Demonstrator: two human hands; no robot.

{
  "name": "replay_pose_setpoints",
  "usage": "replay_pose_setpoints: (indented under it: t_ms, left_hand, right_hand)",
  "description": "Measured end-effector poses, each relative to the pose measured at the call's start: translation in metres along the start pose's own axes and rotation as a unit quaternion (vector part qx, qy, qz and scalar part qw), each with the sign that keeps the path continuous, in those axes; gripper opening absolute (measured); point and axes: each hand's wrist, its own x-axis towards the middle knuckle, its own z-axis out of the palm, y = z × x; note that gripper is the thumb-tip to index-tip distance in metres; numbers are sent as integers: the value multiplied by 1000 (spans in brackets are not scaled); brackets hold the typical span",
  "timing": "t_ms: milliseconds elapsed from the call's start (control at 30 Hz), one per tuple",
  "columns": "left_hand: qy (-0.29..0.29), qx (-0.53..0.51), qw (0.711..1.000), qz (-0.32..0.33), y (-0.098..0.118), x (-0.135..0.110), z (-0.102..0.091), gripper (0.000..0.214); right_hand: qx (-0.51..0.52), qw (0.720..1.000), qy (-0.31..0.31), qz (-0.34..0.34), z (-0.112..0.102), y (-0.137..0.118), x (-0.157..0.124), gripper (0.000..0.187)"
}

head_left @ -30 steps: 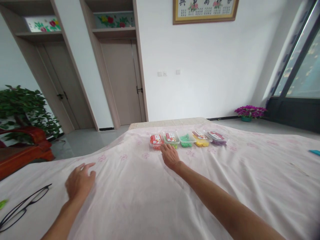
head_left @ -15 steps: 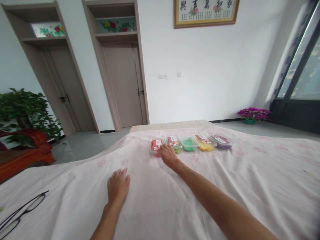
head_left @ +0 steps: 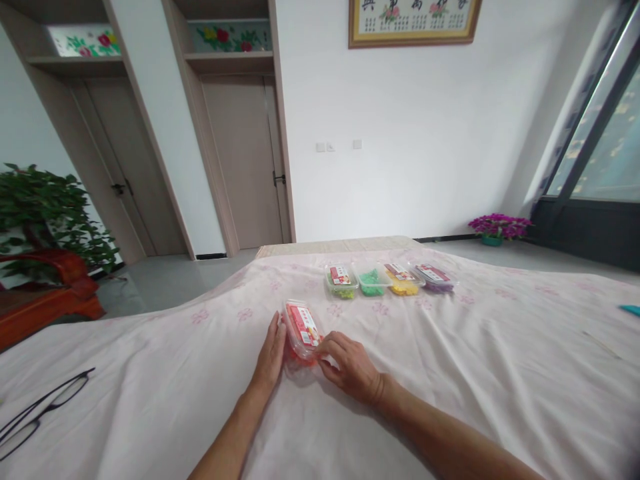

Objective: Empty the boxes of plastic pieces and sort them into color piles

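Observation:
A clear plastic box (head_left: 301,328) with red pieces inside and a red-and-white label on its lid stands slightly tilted on the cloth. Along its left side lies my left hand (head_left: 271,353), fingers straight and close together, gripping that side. At the near right corner my right hand (head_left: 351,365) has its thumb and fingers pinched on the rim. Behind it is a row of similar boxes: one with yellow-green pieces (head_left: 342,281), one with green pieces (head_left: 371,283), one with yellow pieces (head_left: 404,280) and one with purple pieces (head_left: 434,277).
A pale flowered cloth (head_left: 165,400) covers the table. Eyeglasses (head_left: 43,415) lie at the left, a thin stick (head_left: 601,345) and a small blue-green object (head_left: 631,309) at the right. A red wooden chair (head_left: 65,287) stands beyond the left edge.
The box of red pieces has come out of the row toward me, drawn by my right hand. My left hand has moved right and forward to its side. The blue-green object has entered view.

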Motion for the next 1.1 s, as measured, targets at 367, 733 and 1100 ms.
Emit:
replay_pose_setpoints:
  t_ms: [367,733,1100]
  left_hand:
    - [16,-98,995,-27,19,18,14,55]
    - [17,-77,997,4,15,9,15,54]
    - [21,68,993,91,25,-8,17,79]
  right_hand:
    - [99,994,6,48,-14,1,-4,27]
    - [174,982,-11,66,-27,-6,7,41]
    - [21,998,-34,54,-24,-11,5,43]
